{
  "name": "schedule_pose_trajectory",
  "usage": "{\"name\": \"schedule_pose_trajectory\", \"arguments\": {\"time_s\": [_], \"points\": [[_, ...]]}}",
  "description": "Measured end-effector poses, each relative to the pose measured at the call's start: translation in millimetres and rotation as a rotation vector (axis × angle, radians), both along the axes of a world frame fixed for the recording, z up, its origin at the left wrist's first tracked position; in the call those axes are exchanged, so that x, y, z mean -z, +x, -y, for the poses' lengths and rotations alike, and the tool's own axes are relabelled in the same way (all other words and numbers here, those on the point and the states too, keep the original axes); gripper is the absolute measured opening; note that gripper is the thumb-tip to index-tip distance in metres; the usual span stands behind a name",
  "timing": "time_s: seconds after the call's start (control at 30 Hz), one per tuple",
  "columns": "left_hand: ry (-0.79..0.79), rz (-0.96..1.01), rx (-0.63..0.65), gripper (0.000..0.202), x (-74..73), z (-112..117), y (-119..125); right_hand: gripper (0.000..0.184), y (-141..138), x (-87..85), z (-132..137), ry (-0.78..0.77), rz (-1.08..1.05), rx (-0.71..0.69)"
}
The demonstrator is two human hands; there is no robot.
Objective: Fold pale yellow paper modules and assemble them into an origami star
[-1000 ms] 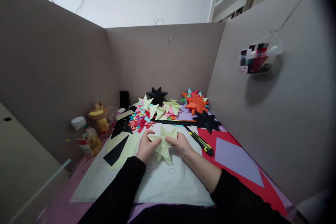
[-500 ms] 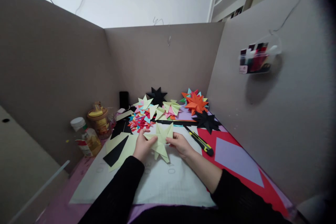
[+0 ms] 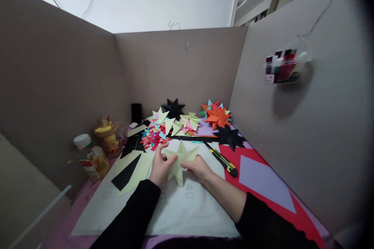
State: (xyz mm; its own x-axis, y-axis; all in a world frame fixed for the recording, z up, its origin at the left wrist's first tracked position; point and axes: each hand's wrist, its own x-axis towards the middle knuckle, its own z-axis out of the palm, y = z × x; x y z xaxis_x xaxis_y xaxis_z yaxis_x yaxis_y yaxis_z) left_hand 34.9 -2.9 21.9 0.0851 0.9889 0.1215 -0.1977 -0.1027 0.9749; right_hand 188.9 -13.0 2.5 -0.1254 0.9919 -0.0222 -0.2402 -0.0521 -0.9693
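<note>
A pale green folded paper star (image 3: pixel 181 156) is held just above a white cutting mat (image 3: pixel 187 210). My left hand (image 3: pixel 160 166) grips the star's left side, fingers curled round a point. My right hand (image 3: pixel 198 167) pinches its right side from below. Both wrists wear black sleeves. Behind the star lies a heap of finished paper stars: pale green and pink ones (image 3: pixel 178 123), an orange one (image 3: pixel 217 116) and two black ones (image 3: pixel 230 136). A pile of small coloured paper triangles (image 3: pixel 154 137) sits just beyond my left hand.
A yellow and black utility knife (image 3: pixel 222 158) lies right of my hands, beside red and lilac paper sheets (image 3: pixel 263 177). Black and pale green offcuts (image 3: pixel 130 167) lie to the left. Glue bottles and a jar (image 3: pixel 101 148) stand by the left wall. Brown partitions enclose the desk; a pen holder (image 3: pixel 284 66) hangs right.
Both hands have turned the pale green star between them, so its points face differently. The view has shifted slightly; the other things stay put.
</note>
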Motion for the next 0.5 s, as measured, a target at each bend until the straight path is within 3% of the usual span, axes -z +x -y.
{"name": "schedule_pose_trajectory", "arguments": {"time_s": [0.1, 0.27, 0.33, 0.43, 0.5], "points": [[0.027, -0.011, -0.002, 0.062, -8.8, -0.9, -0.1, 0.032, 7.3, -13.8, -3.1, -0.001, 0.107, 0.104], [0.013, -0.082, -0.19, 0.043, -27.0, -27.6, 2.5, 0.023, 53.1, -40.8, -23.4, 0.024, 0.168, 0.312], [0.022, -0.167, -0.188, 0.038, -27.5, -53.2, 9.2, 0.022, 74.3, -36.5, -32.3, 0.0, 0.135, 0.381], [0.057, -0.427, -0.247, 0.023, -21.1, -106.1, 22.4, 0.023, 93.9, -13.8, -38.0, -0.044, 0.037, 0.425], [0.05, -0.484, -0.305, 0.016, -17.3, -144.7, 29.7, 0.024, 97.3, 1.8, -36.3, -0.07, -0.035, 0.416]]}}
